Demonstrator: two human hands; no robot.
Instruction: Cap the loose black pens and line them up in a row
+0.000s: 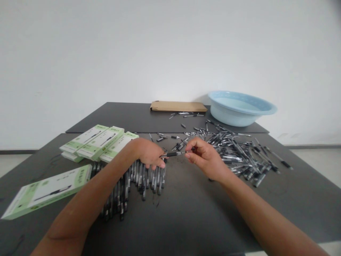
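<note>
A clear gel pen [172,154] with a black grip is held level between my two hands above the table. My left hand [150,153] is closed about its left end, with the fingers curled down and partly hidden. The right end sits in a pinch between the thumb and forefinger of my right hand [204,156]. Under my left hand and forearm lies a row of assembled pens [144,177], side by side. A large loose pile of pens and pen parts [237,153] spreads just beyond and right of my right hand.
Green and white pen boxes [101,140] are stacked at the left, with another pen box [50,188] nearer me. A light blue basin [239,110] and a flat brown cardboard piece [178,106] stand at the back of the dark table [191,220], against the wall.
</note>
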